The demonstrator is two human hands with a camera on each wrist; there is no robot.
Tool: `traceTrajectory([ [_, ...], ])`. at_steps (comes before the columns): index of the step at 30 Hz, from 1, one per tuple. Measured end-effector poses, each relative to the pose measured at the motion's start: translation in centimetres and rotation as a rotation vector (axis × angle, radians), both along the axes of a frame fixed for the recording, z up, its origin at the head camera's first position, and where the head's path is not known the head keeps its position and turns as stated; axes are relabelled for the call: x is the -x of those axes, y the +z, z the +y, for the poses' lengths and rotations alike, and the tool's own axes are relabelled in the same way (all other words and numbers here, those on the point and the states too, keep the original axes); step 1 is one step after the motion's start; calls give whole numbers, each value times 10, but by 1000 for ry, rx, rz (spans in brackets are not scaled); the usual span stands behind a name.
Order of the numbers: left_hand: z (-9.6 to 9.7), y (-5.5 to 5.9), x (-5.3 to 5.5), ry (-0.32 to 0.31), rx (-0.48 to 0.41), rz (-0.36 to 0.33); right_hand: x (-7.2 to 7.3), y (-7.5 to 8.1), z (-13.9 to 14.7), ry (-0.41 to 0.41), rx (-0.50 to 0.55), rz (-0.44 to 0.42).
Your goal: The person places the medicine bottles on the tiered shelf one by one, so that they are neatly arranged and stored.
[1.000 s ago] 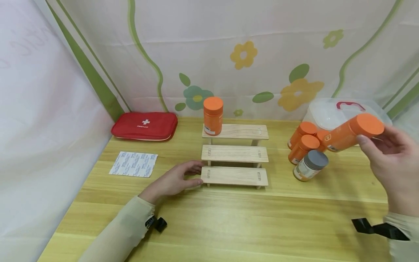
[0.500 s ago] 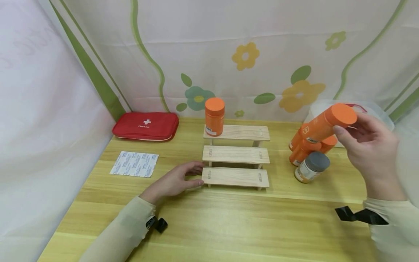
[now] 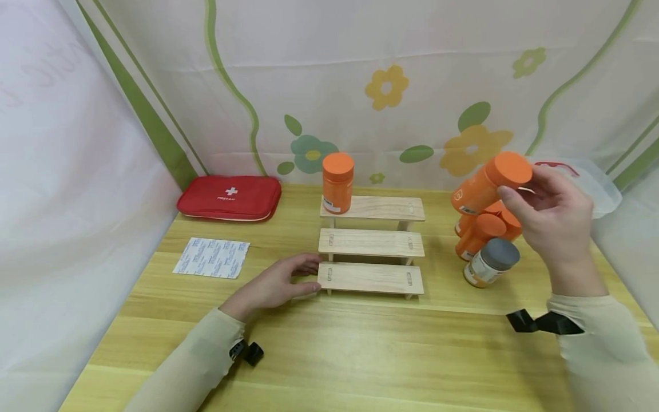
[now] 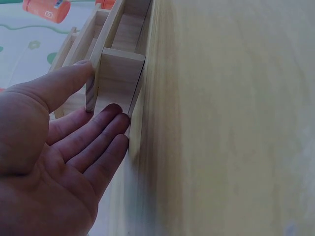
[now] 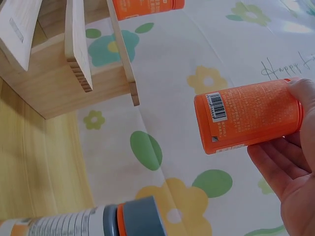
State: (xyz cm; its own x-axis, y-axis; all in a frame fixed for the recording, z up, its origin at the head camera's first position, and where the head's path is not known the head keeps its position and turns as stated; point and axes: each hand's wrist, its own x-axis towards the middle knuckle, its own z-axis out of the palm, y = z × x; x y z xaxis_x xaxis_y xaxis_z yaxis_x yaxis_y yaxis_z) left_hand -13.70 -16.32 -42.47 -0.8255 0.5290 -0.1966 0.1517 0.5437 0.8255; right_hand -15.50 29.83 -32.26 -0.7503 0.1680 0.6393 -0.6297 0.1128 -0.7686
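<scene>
Right hand (image 3: 563,214) gripping a tilted orange bottle (image 3: 479,189), a gray-lidded jar (image 3: 491,263) near it; left hand (image 3: 275,283), fingers loosely extended, at the wooden stand (image 3: 370,243) between both hands.

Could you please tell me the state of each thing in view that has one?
Held orange bottle: tilted, capped, in the right hand
Wooden stand: upright, with the left hand at its left end
Bottle on the stand: upright, capped
Other orange bottles: standing, capped, partly hidden
Grey-capped jar: standing, closed
Red pouch: lying flat, looks closed
White sheet: lying flat
Clear box: partly hidden, can't tell if fastened
</scene>
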Motion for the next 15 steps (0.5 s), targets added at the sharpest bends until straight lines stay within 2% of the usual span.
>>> traceTrajectory([
  [3, 0, 0, 0, 1, 3, 0, 4, 0, -5, 60, 40, 7],
  [6, 0, 0, 1, 0, 5, 2, 6, 0, -9, 71, 46, -27],
  [15, -1, -1, 1, -5, -3, -1, 12, 0, -28, 82, -47, -81],
])
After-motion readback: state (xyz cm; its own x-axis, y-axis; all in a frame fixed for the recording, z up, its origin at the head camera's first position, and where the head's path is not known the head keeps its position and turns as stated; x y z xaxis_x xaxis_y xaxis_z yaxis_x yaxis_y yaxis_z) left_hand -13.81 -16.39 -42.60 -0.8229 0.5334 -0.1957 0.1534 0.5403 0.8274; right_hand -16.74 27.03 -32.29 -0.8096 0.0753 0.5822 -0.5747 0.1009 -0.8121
